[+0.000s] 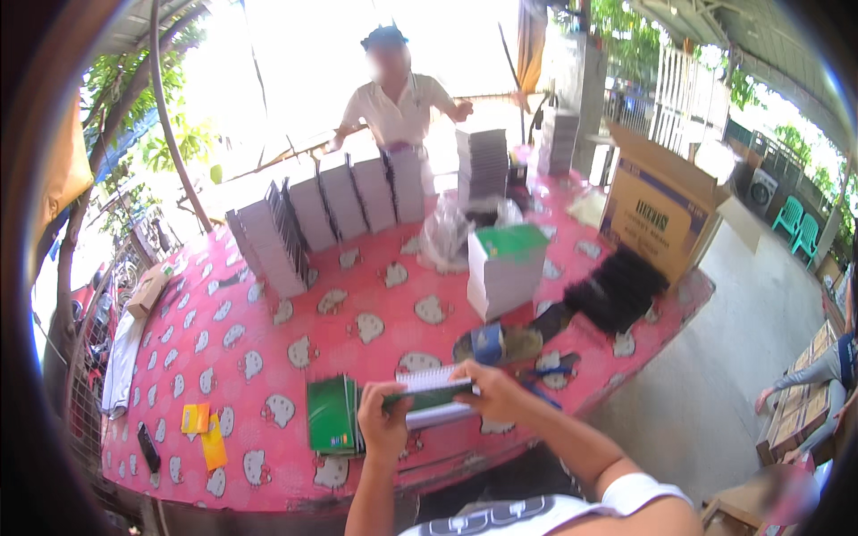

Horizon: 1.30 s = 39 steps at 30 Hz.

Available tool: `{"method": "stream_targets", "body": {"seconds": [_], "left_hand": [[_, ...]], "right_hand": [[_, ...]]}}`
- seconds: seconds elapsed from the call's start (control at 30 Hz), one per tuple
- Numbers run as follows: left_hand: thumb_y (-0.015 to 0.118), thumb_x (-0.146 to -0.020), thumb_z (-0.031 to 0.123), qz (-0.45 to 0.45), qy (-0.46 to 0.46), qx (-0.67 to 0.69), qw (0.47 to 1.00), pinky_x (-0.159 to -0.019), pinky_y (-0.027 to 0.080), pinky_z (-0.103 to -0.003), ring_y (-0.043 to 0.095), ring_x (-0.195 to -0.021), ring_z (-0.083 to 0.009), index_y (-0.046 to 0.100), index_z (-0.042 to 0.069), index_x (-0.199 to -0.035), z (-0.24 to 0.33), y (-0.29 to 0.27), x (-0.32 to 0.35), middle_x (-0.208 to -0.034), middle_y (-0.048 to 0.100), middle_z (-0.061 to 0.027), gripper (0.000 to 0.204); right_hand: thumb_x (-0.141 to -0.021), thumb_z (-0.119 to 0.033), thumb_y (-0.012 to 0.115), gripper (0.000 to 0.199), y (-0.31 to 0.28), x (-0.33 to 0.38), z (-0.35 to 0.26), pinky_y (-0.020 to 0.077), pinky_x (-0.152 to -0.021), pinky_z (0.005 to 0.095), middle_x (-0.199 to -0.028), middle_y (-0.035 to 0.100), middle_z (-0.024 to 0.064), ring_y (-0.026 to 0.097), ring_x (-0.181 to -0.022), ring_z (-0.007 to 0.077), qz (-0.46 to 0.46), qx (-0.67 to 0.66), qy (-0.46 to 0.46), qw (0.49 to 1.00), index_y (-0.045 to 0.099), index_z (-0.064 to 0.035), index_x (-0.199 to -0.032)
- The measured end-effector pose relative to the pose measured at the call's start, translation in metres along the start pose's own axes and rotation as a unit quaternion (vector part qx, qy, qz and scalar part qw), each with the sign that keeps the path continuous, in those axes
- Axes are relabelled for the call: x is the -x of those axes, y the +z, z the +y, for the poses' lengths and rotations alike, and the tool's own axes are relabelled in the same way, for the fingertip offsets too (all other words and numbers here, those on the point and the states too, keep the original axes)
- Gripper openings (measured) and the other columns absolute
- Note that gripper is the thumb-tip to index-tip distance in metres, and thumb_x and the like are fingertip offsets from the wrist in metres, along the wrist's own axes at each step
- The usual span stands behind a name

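My left hand [382, 422] and my right hand [494, 393] hold the two ends of a thin spiral-bound notebook [435, 391] with lined white pages, lifted just above the near edge of a pink table [268, 357]. A small stack of green-covered notebooks [332, 414] lies on the table directly left of my left hand. Beyond my right hand sit a blue roll [488, 343] and dark clutter.
A tall stack of notebooks with a green cover [505, 268] stands mid-table. Rows of white paper stacks [331, 210] line the far side, where another person [399, 98] stands. A cardboard box [657, 210] and black binding combs [617, 288] sit right. Yellow cards [206, 429] lie left.
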State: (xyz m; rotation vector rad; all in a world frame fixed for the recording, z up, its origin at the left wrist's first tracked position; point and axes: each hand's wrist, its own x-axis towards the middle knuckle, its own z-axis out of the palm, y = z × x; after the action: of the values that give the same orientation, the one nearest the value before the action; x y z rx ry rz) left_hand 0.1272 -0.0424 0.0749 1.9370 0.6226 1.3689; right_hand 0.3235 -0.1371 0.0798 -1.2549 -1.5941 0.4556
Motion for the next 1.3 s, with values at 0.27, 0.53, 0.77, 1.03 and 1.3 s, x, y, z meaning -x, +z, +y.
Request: {"method": "stream_targets", "body": {"seconds": [0.27, 0.53, 0.77, 1.03, 1.3], "left_hand": [[0.066, -0.083, -0.006, 0.067, -0.095, 0.132, 0.984, -0.073, 0.046, -0.023, 0.057, -0.081, -0.0105, 0.061, 0.003, -0.1, 0.002, -0.038, -0.001, -0.09, 0.062, -0.0028, 0.021], [0.07, -0.084, -0.001, 0.012, -0.184, 0.167, 0.969, -0.066, 0.044, -0.019, 0.054, -0.079, -0.0043, 0.064, 0.003, -0.108, 0.01, -0.025, 0.001, -0.092, 0.063, 0.0005, 0.026], [0.07, -0.079, -0.007, 0.033, -0.226, 0.102, 0.968, -0.064, 0.046, -0.021, 0.057, -0.076, -0.0061, 0.065, 0.003, -0.105, 0.016, -0.022, -0.001, -0.092, 0.065, -0.0011, 0.028], [0.067, -0.079, -0.01, 0.161, -0.128, 0.058, 0.977, -0.076, 0.047, -0.024, 0.058, -0.084, -0.0112, 0.063, 0.001, -0.098, -0.01, -0.056, -0.001, -0.089, 0.062, -0.0038, 0.022], [0.067, -0.077, -0.011, 0.02, -0.12, 0.084, 0.989, -0.074, 0.046, -0.023, 0.057, -0.082, -0.0114, 0.062, 0.001, -0.093, 0.006, -0.023, -0.007, -0.088, 0.059, -0.0036, 0.02]], "right_hand": [[-0.088, 0.002, 0.062, 0.015, -0.035, -0.003, -0.024, 0.049, -0.077, 0.0241, -0.09, 0.067, 0.0033, 0.059, -0.083, 0.0089, 0.029, -0.097, 0.115, 0.988, 0.067, 0.0023, -0.101], [-0.09, 0.002, 0.061, 0.015, 0.001, 0.001, -0.024, 0.0442, -0.071, 0.0192, -0.083, 0.063, 0.0, 0.053, -0.079, 0.0041, 0.044, -0.116, 0.176, 0.977, 0.065, 0.0042, -0.104], [-0.085, -0.002, 0.068, 0.008, 0.008, -0.001, -0.018, 0.0429, -0.064, 0.0224, -0.069, 0.055, -0.002, 0.049, -0.069, 0.0057, 0.092, -0.124, 0.156, 0.976, 0.061, 0.0005, -0.084], [-0.085, -0.017, 0.069, 0.017, -0.002, -0.004, 0.019, 0.0438, -0.054, 0.0263, -0.063, 0.058, 0.0007, 0.055, -0.058, 0.0098, 0.138, 0.113, 0.173, 0.969, 0.065, -0.0022, -0.08], [-0.083, -0.018, 0.071, 0.03, -0.014, -0.001, -0.014, 0.0475, -0.073, 0.0347, -0.087, 0.055, 0.0082, 0.057, -0.08, 0.0216, 0.128, 0.114, 0.043, 0.984, 0.051, -0.0043, -0.101]]}}
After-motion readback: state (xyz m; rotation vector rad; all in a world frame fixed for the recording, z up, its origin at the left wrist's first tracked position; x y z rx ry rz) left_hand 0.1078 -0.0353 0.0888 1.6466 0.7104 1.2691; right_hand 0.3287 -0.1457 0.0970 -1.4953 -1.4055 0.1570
